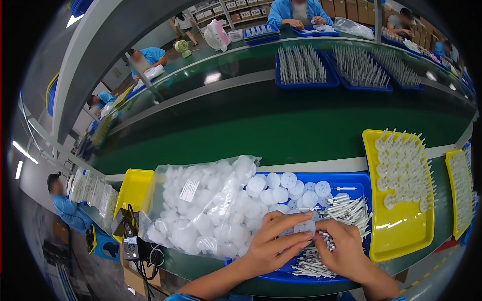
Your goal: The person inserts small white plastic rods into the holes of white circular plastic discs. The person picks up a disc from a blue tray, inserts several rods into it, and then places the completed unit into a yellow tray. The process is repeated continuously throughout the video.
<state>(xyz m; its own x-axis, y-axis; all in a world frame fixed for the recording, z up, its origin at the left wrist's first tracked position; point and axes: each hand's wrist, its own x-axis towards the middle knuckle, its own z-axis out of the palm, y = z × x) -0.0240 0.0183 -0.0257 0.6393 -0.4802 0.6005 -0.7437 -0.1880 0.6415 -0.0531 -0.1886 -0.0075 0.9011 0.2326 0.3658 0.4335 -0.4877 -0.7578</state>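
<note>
My left hand (pixel 278 241) grips a translucent white disc (pixel 305 227) between thumb and fingers, above a blue tray (pixel 362 181). Against the disc's right edge, my right hand (pixel 344 248) is closed in a pinch; what its fingertips hold is hidden. Loose round discs (pixel 288 180) lie piled in the back of the tray. Thin white and grey sticks (pixel 351 209) are heaped at its right side, and more sticks (pixel 311 266) lie under my hands. A clear plastic bag (pixel 201 200) full of white discs rests over the tray's left part.
At right, a yellow tray (pixel 401 243) bears rows of discs with upright sticks (pixel 404 165); another yellow tray (pixel 459 190) stands beyond. A yellow tray (pixel 135 180) and black power adapter (pixel 131 248) sit left. Across the green conveyor (pixel 216 130) are filled blue trays (pixel 304 83) and co-workers.
</note>
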